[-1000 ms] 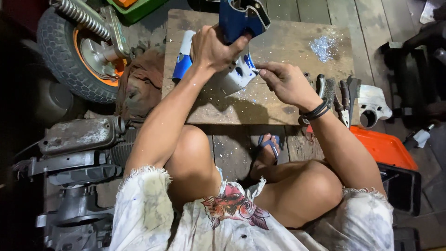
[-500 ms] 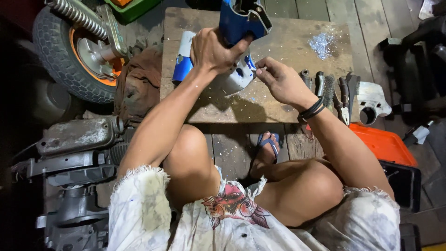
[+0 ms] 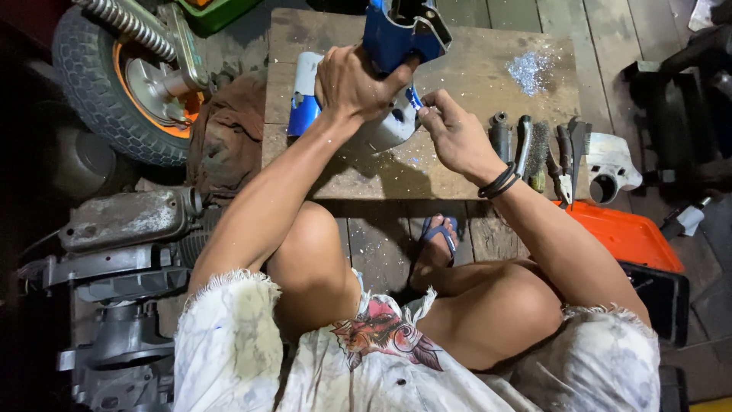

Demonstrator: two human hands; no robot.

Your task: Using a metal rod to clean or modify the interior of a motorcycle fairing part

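Both hands work at the far desk (image 3: 473,164): left hand (image 3: 352,85) has a closed grip on the blue panel (image 3: 400,34), right hand (image 3: 456,136) pinches its lower edge.

A scooter panel (image 3: 400,34) stands on the bench (image 3: 473,76); hand tools (image 3: 545,149) lie right, a wheel (image 3: 114,84) left.

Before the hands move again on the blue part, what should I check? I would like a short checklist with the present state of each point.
1. Left hand grips the blue part firmly: ok.
2. Right hand holds something at the part's lower edge: cannot tell, too small.
3. Part rests on the wooden board: ok.
4. Pliers within reach beside the right wrist: ok.
5. Board free of shavings: not ok.
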